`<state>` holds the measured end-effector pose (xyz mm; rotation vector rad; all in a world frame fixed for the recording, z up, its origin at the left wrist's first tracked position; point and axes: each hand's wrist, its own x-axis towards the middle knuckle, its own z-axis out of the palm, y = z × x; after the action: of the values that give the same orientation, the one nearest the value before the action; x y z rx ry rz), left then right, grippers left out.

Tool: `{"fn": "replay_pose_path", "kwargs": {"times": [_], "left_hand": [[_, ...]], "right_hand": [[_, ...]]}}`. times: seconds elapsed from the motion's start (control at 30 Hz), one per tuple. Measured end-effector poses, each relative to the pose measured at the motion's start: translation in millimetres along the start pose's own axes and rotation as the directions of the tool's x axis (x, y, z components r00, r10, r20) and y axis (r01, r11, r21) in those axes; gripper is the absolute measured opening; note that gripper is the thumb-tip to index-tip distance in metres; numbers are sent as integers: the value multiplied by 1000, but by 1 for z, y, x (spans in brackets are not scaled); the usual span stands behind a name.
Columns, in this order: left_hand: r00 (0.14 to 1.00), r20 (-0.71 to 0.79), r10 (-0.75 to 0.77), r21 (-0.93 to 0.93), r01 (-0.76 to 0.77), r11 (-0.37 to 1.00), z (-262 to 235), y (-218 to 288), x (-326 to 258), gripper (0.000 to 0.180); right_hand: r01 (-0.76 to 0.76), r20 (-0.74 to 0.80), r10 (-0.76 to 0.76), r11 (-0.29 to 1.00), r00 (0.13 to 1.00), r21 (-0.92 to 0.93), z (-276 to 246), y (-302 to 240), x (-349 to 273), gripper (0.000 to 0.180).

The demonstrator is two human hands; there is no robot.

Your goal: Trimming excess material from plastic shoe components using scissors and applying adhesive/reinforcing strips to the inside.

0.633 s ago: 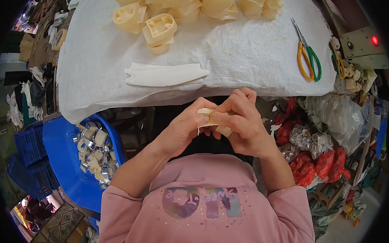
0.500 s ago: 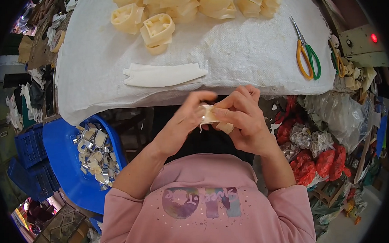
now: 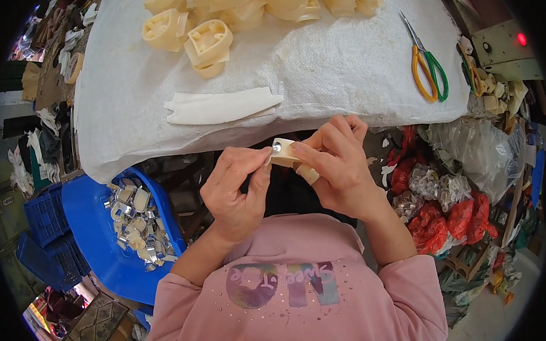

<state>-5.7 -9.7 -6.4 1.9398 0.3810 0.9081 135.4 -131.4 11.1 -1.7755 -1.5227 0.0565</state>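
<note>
Head: hands [image 3: 343,167], white-draped table [image 3: 338,70], clutter [image 3: 457,218]

The person's left forearm [image 3: 211,253] and right forearm [image 3: 393,233] slant inward in front of me, both bare. The left hand [image 3: 235,190] sits a little lower, left thumb [image 3: 260,181] and index fingertip [image 3: 266,155] set in a pinch, the other fingers [image 3: 217,175] curled inward. Just beside it, the right hand [image 3: 340,161] points its right thumb [image 3: 313,158] leftward, fingers bent above
</note>
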Motion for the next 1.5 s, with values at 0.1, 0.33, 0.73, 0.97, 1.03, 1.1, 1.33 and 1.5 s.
{"fn": "replay_pose_path", "kwargs": {"times": [0.1,0.33,0.73,0.97,1.03,1.1,1.33,1.5], "left_hand": [[1000,-12,-25,17,25,1000,1,1,0,8],[954,34,-299,-124,301,946,-1,2,-3,8],[927,68,-368,-129,374,918,-2,-3,-9,9],[951,122,-284,-28,289,957,-4,4,-2,8],[973,162,-167,59,159,985,-4,6,1,8],[974,188,-126,111,106,988,-3,5,2,9],[932,234,-278,-199,325,924,-3,0,1,15],[890,275,-365,-515,456,726,3,-12,-8,22]], "right_hand": [[-21,53,21,1000,998,3,-3,-4,1,39],[-78,173,76,997,982,2,-4,-2,-4,43],[-83,164,68,992,984,90,4,-2,-11,44],[-107,207,97,993,974,39,1,-3,-13,38],[-114,184,103,992,978,53,3,0,-14,37],[-119,160,107,991,981,67,5,3,-17,37],[-166,85,149,949,985,269,9,11,-21,38],[-179,106,150,909,983,376,6,8,-19,40]]}}
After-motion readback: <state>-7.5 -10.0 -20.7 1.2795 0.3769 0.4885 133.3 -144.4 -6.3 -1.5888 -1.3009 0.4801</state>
